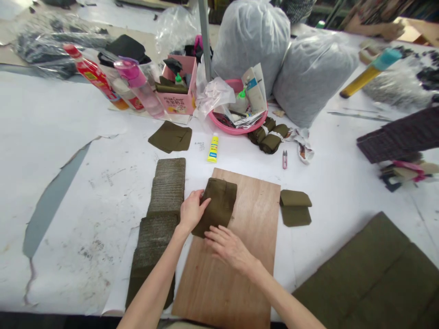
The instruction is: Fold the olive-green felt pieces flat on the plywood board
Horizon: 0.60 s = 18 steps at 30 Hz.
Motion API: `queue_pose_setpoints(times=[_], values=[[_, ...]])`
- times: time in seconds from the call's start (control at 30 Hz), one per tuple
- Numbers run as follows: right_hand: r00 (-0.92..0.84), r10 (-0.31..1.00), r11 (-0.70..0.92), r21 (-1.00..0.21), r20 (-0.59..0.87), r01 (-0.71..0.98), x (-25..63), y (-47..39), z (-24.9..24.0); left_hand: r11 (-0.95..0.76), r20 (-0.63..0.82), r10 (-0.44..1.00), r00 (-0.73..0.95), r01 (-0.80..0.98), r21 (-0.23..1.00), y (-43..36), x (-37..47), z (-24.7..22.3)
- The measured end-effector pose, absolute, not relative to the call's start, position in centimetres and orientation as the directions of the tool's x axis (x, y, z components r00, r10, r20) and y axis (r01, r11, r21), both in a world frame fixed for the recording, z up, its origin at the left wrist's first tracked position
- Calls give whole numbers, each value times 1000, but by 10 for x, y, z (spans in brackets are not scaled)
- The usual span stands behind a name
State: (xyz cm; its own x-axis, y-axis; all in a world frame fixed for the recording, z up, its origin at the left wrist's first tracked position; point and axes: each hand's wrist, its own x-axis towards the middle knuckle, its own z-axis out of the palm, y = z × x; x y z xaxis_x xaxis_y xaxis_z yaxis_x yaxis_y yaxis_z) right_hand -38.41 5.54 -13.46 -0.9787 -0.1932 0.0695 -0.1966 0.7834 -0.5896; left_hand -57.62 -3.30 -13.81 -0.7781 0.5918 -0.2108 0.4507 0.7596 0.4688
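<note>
A dark olive fabric piece [219, 201] lies on the upper part of a wooden board [248, 246]. My left hand [192, 211] is at its left edge, thumb on top and fingers curled at the edge, gripping it. With fingers stretched out, my right hand [230, 248] rests flat at the fabric's lower edge. Left of the board, overlapping rows of olive fabric pieces [161, 219] are fanned out, partly behind my left forearm. A folded olive piece [295, 208] sits just right of the board.
Beyond the board are a yellow glue tube [213, 148], thread snips [285, 160], fabric pieces [170, 136], tied rolls [272, 137] and a pink basket [236, 130]. Bottles [139, 87] and a pink box [176, 103] stand farther back. Large olive cloth [373, 278] covers the right front.
</note>
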Motion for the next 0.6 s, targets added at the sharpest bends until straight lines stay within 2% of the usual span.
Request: queue_pose_setpoints(times=[0.07,0.13,0.2,0.3,0.33,0.37,0.43,0.5,0.53,0.6], values=[[-991,65,815,-580,116,-14,-390,65,-129,762,-220,591,-776,448,467,-33,-575,-137],[-964,233,814,-569,130,120,-400,74,-130,761,-231,591,-773,439,477,-33,-575,-137],[-967,231,816,-562,106,134,-406,76,-136,761,-250,590,-768,425,491,-34,-576,-138],[-993,102,792,-608,62,43,-399,68,-143,775,-287,565,-773,379,506,-35,-577,-139],[-993,104,769,-637,58,43,-394,66,-143,783,-302,553,-776,361,507,-35,-578,-140],[-986,160,737,-671,56,81,-391,65,-142,792,-318,542,-778,345,504,-35,-579,-140],[-916,400,609,-755,29,242,-389,66,-140,808,-355,523,-775,318,496,-33,-580,-139],[-764,642,377,-842,-63,386,-396,71,-141,823,-387,505,-771,296,485,-31,-582,-138],[-692,711,255,-872,-124,417,-401,74,-142,829,-399,497,-770,286,480,-31,-583,-137],[-623,752,105,-894,-215,436,-413,77,-146,839,-417,483,-769,271,471,-30,-585,-138]])
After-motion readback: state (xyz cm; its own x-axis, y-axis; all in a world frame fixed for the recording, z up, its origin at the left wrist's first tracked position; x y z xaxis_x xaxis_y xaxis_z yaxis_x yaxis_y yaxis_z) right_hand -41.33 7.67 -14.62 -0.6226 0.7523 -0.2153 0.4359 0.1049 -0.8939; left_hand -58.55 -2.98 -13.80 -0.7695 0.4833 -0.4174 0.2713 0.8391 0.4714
